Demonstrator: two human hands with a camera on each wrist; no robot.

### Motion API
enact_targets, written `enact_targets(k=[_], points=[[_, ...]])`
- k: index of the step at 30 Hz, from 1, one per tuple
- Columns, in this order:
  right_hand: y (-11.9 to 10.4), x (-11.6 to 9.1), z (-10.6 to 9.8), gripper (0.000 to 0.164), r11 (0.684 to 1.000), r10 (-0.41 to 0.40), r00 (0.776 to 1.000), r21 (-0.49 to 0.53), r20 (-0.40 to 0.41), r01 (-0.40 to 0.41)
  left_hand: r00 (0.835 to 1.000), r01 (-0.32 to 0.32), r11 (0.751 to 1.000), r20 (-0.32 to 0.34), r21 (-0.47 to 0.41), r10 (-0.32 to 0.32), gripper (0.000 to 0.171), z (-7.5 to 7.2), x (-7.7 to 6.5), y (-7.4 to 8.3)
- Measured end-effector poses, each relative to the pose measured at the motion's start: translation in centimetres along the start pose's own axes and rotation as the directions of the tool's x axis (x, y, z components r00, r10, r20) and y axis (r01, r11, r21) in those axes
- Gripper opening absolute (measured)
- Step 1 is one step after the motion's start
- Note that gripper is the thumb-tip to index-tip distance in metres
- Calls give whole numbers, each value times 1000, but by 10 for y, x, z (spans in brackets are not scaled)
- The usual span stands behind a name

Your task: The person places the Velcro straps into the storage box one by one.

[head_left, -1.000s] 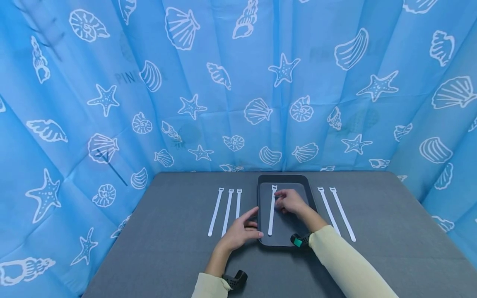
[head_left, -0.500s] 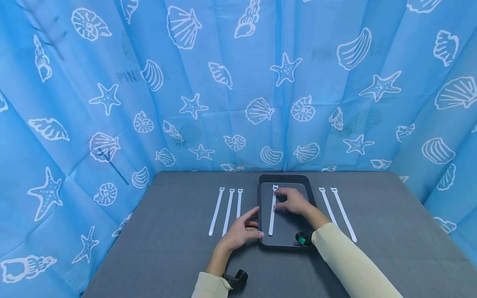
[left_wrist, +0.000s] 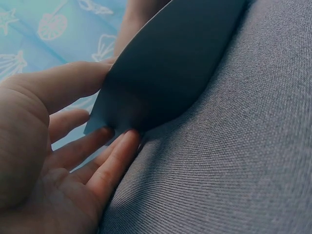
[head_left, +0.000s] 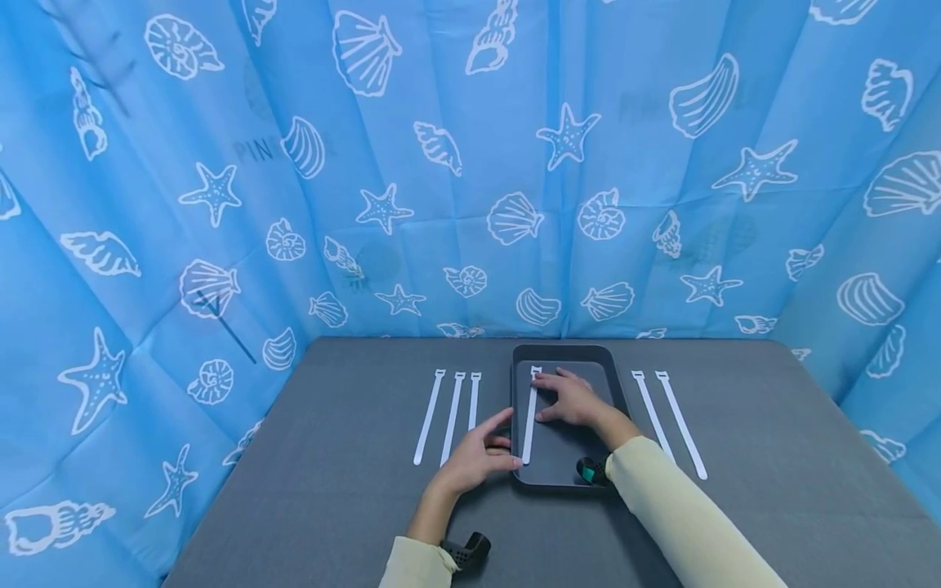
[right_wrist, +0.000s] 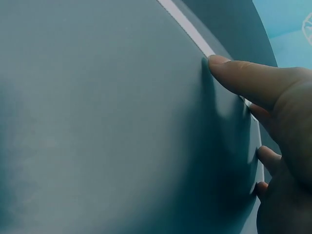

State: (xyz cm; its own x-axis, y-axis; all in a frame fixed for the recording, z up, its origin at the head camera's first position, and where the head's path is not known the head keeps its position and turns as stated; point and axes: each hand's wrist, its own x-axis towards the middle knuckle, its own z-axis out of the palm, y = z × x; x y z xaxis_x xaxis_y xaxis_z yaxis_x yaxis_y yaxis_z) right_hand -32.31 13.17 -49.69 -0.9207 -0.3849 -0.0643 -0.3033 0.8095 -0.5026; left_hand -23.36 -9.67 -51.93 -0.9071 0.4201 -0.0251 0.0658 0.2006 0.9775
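A dark grey shallow tray [head_left: 569, 474] stands on the table, with a white slotted-head cable strap [head_left: 529, 433] lying lengthwise inside it near the left wall. My right hand [head_left: 577, 403] reaches into the tray, fingers spread. Its thumb [right_wrist: 218, 62] touches the edge of the white strap [right_wrist: 187, 27] in the right wrist view, and the other fingertips lie along it further up. At the tray's left side rests my left hand [head_left: 472, 457]. The left wrist view has its thumb against the rim and its extended fingers [left_wrist: 119, 158] at the outer wall of the tray [left_wrist: 161, 73].
Left of the tray lie three more white straps [head_left: 429, 418], side by side; the left hand partly covers the nearest one. Two others [head_left: 682, 425] lie to the right, one partly behind the right forearm. A blue shell-print curtain [head_left: 441, 204] hangs behind the grey table [head_left: 331, 506].
The strap in the tray has slid left toward the tray's wall, the right hand moving with it and spreading its fingers. My left hand stays at the tray's side.
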Motion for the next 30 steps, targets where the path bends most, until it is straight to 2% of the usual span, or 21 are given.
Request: enact_targets(k=[15, 30], points=[[-13, 6, 5, 57, 1000, -19, 1000, 15, -7, 20, 1000, 2, 1000, 3, -23, -2, 80, -1, 0, 0], [-15, 9, 8, 57, 1000, -16, 1000, -3, -11, 16, 1000, 16, 1000, 6, -25, -15, 80, 0, -1, 1]])
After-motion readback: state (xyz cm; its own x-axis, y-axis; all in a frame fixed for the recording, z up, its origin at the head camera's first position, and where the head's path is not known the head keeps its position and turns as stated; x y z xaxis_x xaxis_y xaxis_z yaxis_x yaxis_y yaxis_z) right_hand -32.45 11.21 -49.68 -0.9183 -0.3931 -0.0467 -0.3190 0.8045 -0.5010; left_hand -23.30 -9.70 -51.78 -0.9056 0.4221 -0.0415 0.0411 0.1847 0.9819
